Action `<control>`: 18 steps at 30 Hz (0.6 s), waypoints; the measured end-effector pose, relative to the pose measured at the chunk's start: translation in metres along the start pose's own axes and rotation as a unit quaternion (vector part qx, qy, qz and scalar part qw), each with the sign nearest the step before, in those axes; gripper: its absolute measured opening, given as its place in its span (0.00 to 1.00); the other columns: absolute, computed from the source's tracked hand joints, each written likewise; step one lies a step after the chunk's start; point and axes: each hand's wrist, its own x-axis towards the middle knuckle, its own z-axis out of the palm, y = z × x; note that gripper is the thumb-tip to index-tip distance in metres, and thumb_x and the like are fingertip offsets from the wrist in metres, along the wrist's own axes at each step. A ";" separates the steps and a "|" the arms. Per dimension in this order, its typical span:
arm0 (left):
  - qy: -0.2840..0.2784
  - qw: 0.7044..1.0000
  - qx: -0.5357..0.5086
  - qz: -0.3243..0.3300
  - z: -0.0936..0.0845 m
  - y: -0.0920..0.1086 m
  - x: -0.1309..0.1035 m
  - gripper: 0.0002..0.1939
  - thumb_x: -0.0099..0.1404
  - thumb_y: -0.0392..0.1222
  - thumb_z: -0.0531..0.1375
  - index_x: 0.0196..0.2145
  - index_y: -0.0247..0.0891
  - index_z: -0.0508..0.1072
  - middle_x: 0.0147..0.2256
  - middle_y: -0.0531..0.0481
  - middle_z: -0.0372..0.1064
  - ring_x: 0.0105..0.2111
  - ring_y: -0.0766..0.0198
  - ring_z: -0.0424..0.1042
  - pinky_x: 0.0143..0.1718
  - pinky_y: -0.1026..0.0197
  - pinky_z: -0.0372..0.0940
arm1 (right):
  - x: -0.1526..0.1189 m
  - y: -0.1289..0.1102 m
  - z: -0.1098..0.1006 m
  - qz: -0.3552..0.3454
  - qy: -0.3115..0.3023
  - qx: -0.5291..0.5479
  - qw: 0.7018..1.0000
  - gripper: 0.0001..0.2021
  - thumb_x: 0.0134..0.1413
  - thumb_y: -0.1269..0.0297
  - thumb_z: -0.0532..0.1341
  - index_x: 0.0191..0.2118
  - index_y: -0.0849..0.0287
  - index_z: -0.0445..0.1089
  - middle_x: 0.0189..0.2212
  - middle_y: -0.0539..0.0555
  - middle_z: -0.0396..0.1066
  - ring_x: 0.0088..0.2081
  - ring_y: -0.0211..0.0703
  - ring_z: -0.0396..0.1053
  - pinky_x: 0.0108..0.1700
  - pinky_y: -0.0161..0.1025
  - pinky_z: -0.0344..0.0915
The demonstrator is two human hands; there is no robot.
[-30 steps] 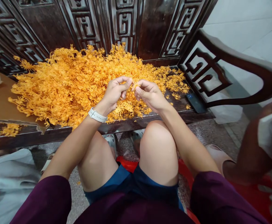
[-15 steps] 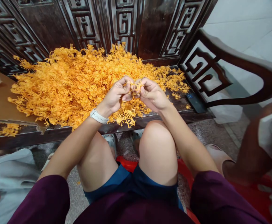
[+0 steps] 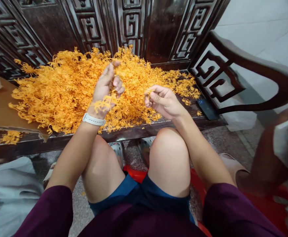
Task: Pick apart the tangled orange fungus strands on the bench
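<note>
A large heap of orange, thin-branched plastic-looking pieces (image 3: 67, 89) covers the dark wooden bench seat (image 3: 193, 110). Above the front of the heap is my left hand (image 3: 106, 85), its fingers curled round part of an orange branched piece (image 3: 104, 104) that hangs by the wrist; the piece is blurred. My right hand (image 3: 162, 100), to the right and apart from the left, pinches a small orange bit (image 3: 150, 92) between thumb and fingers.
Behind the heap rises the carved bench back (image 3: 167, 31). A phone (image 3: 208, 108) lies by the curved armrest (image 3: 262, 65). Cardboard (image 3: 8, 108) leans at the left. My knees are below the bench edge. Another person's leg (image 3: 264, 164) shows at the right, white cloth (image 3: 13, 187) at the left.
My left hand has moved left and up, away from my right hand, carrying the orange piece. My right hand has stayed nearly in place with a small bit.
</note>
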 end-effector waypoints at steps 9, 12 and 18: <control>0.010 0.985 0.171 0.011 -0.004 -0.015 0.007 0.08 0.82 0.49 0.56 0.51 0.44 0.70 0.31 0.54 0.68 0.26 0.68 0.64 0.33 0.60 0.65 | 0.015 0.000 -0.036 0.018 0.195 0.127 0.972 0.20 0.71 0.40 0.65 0.40 0.54 0.72 0.28 0.47 0.73 0.26 0.36 0.64 0.28 0.36 0.64; 0.001 0.986 0.166 0.004 -0.005 -0.016 0.008 0.08 0.81 0.48 0.57 0.44 0.43 0.69 0.29 0.54 0.67 0.26 0.68 0.65 0.33 0.60 0.65 | 0.015 0.002 -0.044 0.064 0.203 0.143 0.967 0.18 0.74 0.45 0.63 0.40 0.55 0.72 0.24 0.45 0.68 0.23 0.35 0.60 0.28 0.36 0.62; -0.048 0.995 -0.001 -0.084 0.011 -0.015 -0.005 0.07 0.81 0.45 0.55 0.47 0.41 0.70 0.25 0.56 0.65 0.21 0.69 0.65 0.28 0.62 0.65 | 0.011 -0.002 -0.011 0.049 0.137 0.039 0.989 0.20 0.64 0.42 0.72 0.43 0.55 0.75 0.28 0.47 0.71 0.25 0.34 0.63 0.27 0.36 0.62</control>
